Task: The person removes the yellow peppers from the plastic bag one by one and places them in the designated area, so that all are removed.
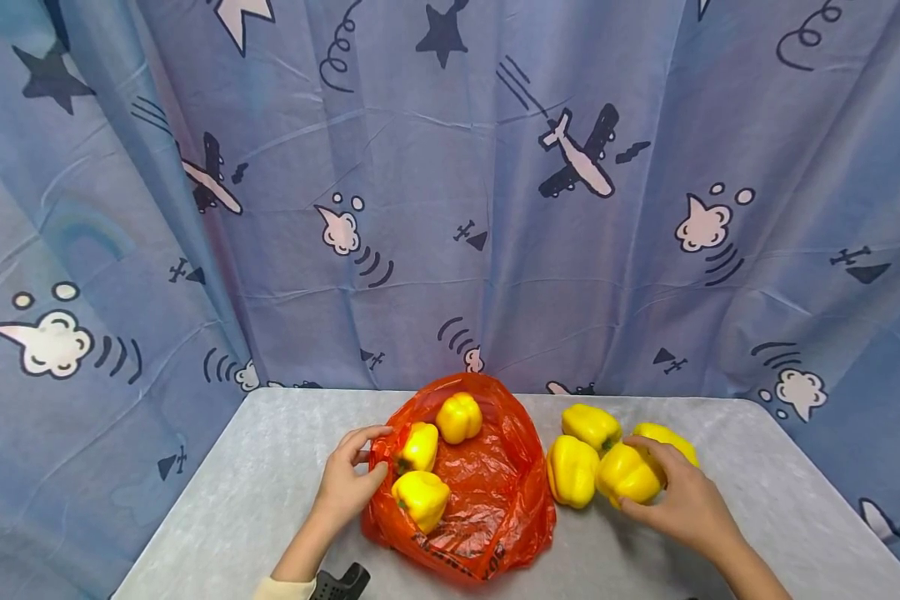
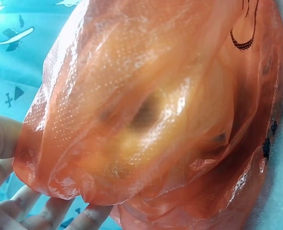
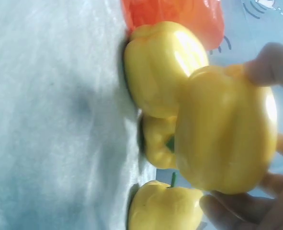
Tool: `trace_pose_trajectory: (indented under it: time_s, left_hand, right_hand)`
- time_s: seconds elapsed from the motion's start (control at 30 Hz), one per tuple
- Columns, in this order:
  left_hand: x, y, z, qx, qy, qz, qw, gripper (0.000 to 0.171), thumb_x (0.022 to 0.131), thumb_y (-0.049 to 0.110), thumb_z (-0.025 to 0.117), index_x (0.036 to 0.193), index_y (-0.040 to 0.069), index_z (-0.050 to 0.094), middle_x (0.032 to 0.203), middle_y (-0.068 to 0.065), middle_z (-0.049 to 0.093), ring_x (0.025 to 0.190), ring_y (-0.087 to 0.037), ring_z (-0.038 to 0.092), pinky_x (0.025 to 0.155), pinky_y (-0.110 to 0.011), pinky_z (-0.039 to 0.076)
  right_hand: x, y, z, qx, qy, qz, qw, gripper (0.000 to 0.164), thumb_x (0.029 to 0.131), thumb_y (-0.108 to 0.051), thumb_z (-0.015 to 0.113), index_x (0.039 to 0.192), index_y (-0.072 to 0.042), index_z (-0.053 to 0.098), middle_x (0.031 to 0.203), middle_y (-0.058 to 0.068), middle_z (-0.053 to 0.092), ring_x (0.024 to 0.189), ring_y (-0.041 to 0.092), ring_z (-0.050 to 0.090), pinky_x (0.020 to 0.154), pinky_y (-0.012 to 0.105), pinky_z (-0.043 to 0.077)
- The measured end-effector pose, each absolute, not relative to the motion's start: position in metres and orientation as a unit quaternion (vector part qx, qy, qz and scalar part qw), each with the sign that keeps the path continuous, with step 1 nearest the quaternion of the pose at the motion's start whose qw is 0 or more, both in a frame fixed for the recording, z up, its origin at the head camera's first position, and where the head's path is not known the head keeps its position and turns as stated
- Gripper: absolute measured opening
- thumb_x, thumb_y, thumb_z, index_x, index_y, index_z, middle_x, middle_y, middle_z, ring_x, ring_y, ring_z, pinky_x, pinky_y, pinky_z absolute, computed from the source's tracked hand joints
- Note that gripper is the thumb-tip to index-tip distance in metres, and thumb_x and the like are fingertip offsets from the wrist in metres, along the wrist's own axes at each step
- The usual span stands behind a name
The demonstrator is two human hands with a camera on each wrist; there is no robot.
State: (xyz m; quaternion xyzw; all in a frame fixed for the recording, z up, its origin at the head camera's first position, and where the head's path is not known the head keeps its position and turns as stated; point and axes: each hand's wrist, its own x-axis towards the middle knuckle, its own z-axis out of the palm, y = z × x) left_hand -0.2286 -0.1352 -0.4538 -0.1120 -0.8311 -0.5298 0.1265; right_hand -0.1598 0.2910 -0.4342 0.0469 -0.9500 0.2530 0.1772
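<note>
A gaping red bag (image 1: pixel 487 479) contains three peppers (image 1: pixel 461 418); the left hand's (image 1: pixel 348 477) fingers pinch its rim. Toward the tabletop's (image 1: pixel 776 475) right edge, the right hand's (image 1: pixel 686 496) fingers grip another pepper (image 1: pixel 628 473) beside three others (image 1: pixel 572 472).

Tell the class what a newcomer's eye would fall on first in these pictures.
The open red bag probably stands out first, near the middle of the table, with three yellow peppers inside. To its right, the right hand grips another yellow pepper beside three more. Behind hangs a blue curtain printed with planes.
</note>
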Motion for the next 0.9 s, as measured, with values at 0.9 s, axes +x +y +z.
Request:
trace_pose_trajectory:
  time_s: [0.9]
  left_hand:
    - [-0.228, -0.135, -0.454, -0.111, -0.829, -0.531, 0.133, 0.044, 0.078, -0.004, 0.066, 0.115, 0.019, 0.068, 0.122, -0.007, 0.061, 0.084, -0.020, 0.061, 0.080, -0.028, 0.052]
  right_hand:
    - [-0.173, 0.296, -0.456, 0.065, -0.962, 0.246, 0.100, 0.079, 0.060, -0.033, 0.088, 0.128, -0.008, 0.056, 0.124, 0.021, 0.061, 0.109, 0.039, 0.059, 0.086, 0.060, 0.046]
